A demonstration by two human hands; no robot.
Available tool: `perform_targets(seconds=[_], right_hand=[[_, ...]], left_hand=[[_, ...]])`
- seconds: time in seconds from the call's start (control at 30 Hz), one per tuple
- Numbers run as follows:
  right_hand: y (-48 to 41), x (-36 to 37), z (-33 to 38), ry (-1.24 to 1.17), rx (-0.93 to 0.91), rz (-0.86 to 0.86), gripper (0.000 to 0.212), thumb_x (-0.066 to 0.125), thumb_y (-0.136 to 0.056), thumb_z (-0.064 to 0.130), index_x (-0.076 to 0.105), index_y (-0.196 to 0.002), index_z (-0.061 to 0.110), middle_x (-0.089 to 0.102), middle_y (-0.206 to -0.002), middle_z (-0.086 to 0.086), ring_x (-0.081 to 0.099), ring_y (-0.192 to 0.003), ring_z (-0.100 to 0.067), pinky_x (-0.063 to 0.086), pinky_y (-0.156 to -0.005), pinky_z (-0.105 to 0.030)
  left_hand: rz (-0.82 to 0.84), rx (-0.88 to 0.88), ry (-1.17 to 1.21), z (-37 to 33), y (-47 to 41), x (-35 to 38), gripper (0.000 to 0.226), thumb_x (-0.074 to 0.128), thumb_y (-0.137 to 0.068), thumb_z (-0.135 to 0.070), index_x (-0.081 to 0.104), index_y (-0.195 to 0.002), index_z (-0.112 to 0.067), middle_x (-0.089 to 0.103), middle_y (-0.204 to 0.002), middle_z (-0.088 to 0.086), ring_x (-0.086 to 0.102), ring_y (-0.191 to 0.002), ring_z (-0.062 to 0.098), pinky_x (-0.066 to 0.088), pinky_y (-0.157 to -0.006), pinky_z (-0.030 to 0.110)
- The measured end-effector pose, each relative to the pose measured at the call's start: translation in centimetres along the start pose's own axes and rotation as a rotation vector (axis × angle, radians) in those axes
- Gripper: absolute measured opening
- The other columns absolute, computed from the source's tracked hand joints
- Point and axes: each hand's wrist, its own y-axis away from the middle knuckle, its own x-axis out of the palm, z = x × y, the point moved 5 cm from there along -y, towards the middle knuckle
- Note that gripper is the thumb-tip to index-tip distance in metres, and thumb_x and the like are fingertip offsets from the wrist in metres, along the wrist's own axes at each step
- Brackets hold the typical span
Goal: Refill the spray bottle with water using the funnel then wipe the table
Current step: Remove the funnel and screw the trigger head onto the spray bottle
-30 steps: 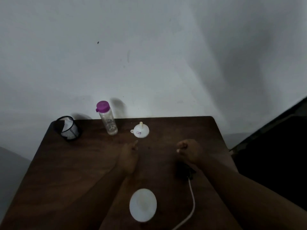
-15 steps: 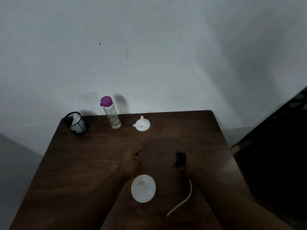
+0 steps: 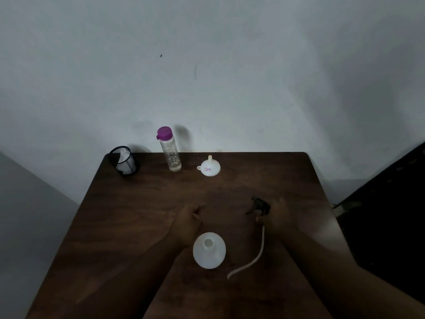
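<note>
The white spray bottle body [image 3: 209, 249] stands open-necked near the front middle of the dark wooden table [image 3: 138, 215]. Its black spray head [image 3: 258, 206] with a long white dip tube [image 3: 255, 256] lies on the table to the right, and my right hand [image 3: 276, 217] grips it. My left hand [image 3: 188, 219] rests on the table just left of the bottle, fingers loosely curled, holding nothing. A white funnel [image 3: 209, 167] sits upside down at the back. Left of it stands a clear water bottle [image 3: 170, 153] with a purple cap.
A black mesh cup [image 3: 124, 161] holding a white cloth stands at the table's back left corner. A pale wall rises right behind the table. Dark furniture fills the right edge of the view.
My right hand has moved down and right with the spray head, laying the dip tube on the table. My left hand has drawn back toward the bottle.
</note>
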Motion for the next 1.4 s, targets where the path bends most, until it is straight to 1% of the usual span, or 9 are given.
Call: perform_targets(seconds=[0.17,0.33,0.43,0.7,0.8,0.97,1.1,1.23,1.4], right_hand=[[0.3,-5.2,3.2,-0.087,-0.134,-0.135,0.051,0.090,-0.061,0.023,0.072,-0.109,0.019,0.062,-0.108,-0.011,0.060,-0.093,-0.026,0.046,-0.071,-0.028],[1.3,-10.7,7.1,-0.163,-0.233,-0.192,0.069,0.082,-0.056,0.046,0.068,-0.120,0.025,0.065,-0.112,-0.005,0.065,-0.094,-0.016,0.058,-0.083,-0.038],[2.0,-13.0,8.7,-0.205,-0.268,-0.217,0.061,0.088,-0.065,0.030,0.069,-0.121,0.021,0.067,-0.113,-0.007,0.066,-0.099,-0.019,0.055,-0.087,-0.032],[1.9,-13.7,11.5,-0.322,-0.287,-0.218,0.060,0.088,-0.061,0.036,0.069,-0.116,0.022,0.062,-0.114,-0.012,0.063,-0.098,-0.020,0.047,-0.078,-0.027],[2.0,-12.8,12.0,-0.292,-0.295,-0.228,0.064,0.082,-0.055,0.045,0.070,-0.114,0.022,0.063,-0.109,-0.011,0.063,-0.092,-0.018,0.051,-0.077,-0.029],[1.9,-11.3,12.1,-0.243,-0.283,-0.219,0.068,0.083,-0.053,0.047,0.069,-0.116,0.025,0.065,-0.109,-0.008,0.065,-0.094,-0.020,0.058,-0.085,-0.039],[1.9,-10.4,12.0,-0.193,-0.281,-0.228,0.064,0.086,-0.057,0.039,0.068,-0.116,0.023,0.062,-0.109,-0.009,0.064,-0.096,-0.023,0.057,-0.084,-0.041],[2.4,-10.0,12.3,-0.152,-0.299,-0.260,0.059,0.088,-0.062,0.031,0.066,-0.116,0.021,0.058,-0.111,-0.009,0.061,-0.097,-0.024,0.055,-0.083,-0.041],[3.2,-9.8,12.9,-0.215,-0.328,-0.313,0.055,0.089,-0.062,0.026,0.062,-0.109,0.019,0.066,-0.103,-0.002,0.062,-0.095,-0.025,0.055,-0.081,-0.044]], left_hand=[[0.011,0.005,0.045,-0.9,1.2,-1.4,0.038,0.057,-0.093,0.008,0.069,-0.125,-0.010,0.069,-0.113,-0.002,0.062,-0.087,-0.001,0.047,-0.069,0.000],[0.012,0.033,0.081,-1.0,2.7,-2.6,0.046,0.059,-0.090,0.008,0.070,-0.127,-0.018,0.072,-0.123,-0.003,0.069,-0.109,0.009,0.057,-0.100,0.030],[0.021,0.050,0.067,-0.9,3.9,-2.9,0.042,0.058,-0.093,0.009,0.069,-0.127,-0.013,0.067,-0.117,-0.009,0.064,-0.103,0.001,0.052,-0.093,0.014],[0.032,0.170,0.000,0.0,5.4,-2.8,0.015,0.071,-0.089,-0.009,0.079,-0.097,-0.019,0.077,-0.096,-0.006,0.073,-0.089,0.009,0.059,-0.083,0.025],[0.016,0.174,-0.015,0.6,5.3,-2.4,0.020,0.072,-0.090,-0.009,0.077,-0.101,-0.024,0.074,-0.098,-0.014,0.070,-0.087,0.001,0.059,-0.084,0.022],[0.013,0.160,-0.095,1.8,5.3,-2.1,0.041,0.077,-0.083,-0.020,0.064,-0.090,-0.059,0.071,-0.097,-0.020,0.070,-0.088,0.003,0.063,-0.079,0.029],[0.033,0.182,-0.131,1.5,6.0,-1.9,0.027,0.073,-0.083,-0.019,0.066,-0.089,-0.044,0.069,-0.100,-0.022,0.067,-0.090,-0.002,0.060,-0.080,0.022],[0.086,0.133,-0.021,1.6,6.7,-1.2,0.036,0.076,-0.080,-0.009,0.065,-0.104,-0.035,0.066,-0.106,-0.015,0.067,-0.094,0.004,0.059,-0.079,0.019],[0.122,0.066,0.051,2.1,7.1,0.0,0.041,0.083,-0.079,-0.031,0.065,-0.116,-0.034,0.066,-0.111,-0.012,0.066,-0.100,0.006,0.061,-0.085,0.029]])
